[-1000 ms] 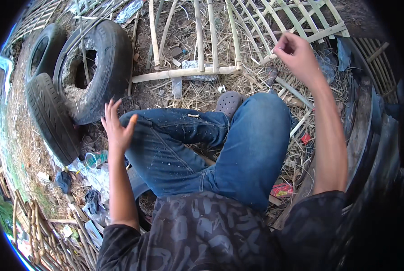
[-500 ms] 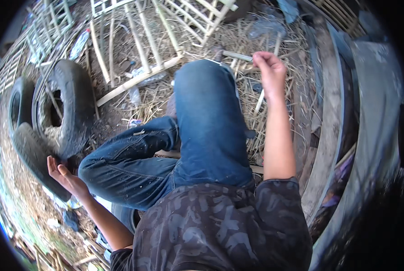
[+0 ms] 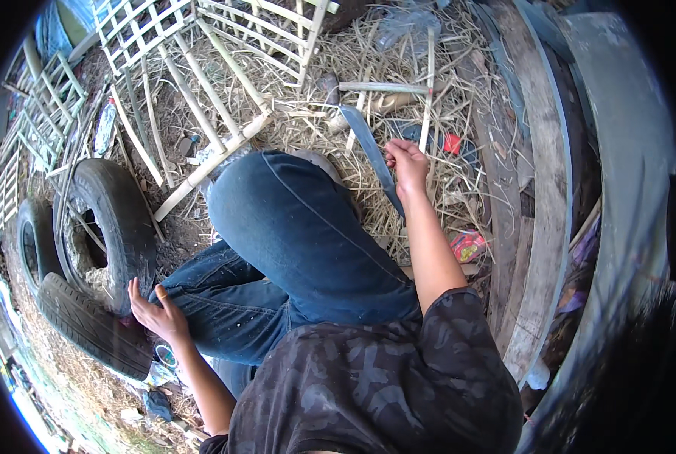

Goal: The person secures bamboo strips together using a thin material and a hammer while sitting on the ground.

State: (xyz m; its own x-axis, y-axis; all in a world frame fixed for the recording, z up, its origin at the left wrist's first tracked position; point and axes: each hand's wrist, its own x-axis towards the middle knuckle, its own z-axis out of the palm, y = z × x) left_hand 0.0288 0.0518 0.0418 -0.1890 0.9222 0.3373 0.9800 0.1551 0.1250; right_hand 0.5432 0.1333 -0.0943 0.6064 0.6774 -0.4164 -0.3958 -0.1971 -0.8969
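Fingers curled together in a pinch, my right hand (image 3: 407, 166) hovers beside a long machete blade (image 3: 369, 151), right of my raised knee. Whatever the pinch holds, if anything, is hidden. The blade slants past my fingers, its lower end reaching behind my right forearm. Beyond that hand, a pale bamboo stick (image 3: 383, 87) lies crosswise over the straw, one end by a dark stubby block (image 3: 328, 87). My left hand (image 3: 160, 316) is open, fingers spread, beside my other knee near a tyre, holding nothing.
Bamboo lattice panels (image 3: 145, 34) stand across the far left, a bamboo rail (image 3: 213, 164) running before my knee. Several old tyres (image 3: 118, 227) lie at left. Long wooden planks (image 3: 542, 166) edge the right side. A red wrapper (image 3: 468, 246) lies amid straw.
My right hand has come back from the far bamboo stick toward me. The machete blade now shows. My raised knee has leaned left, and the view has shifted; my left hand stays open.
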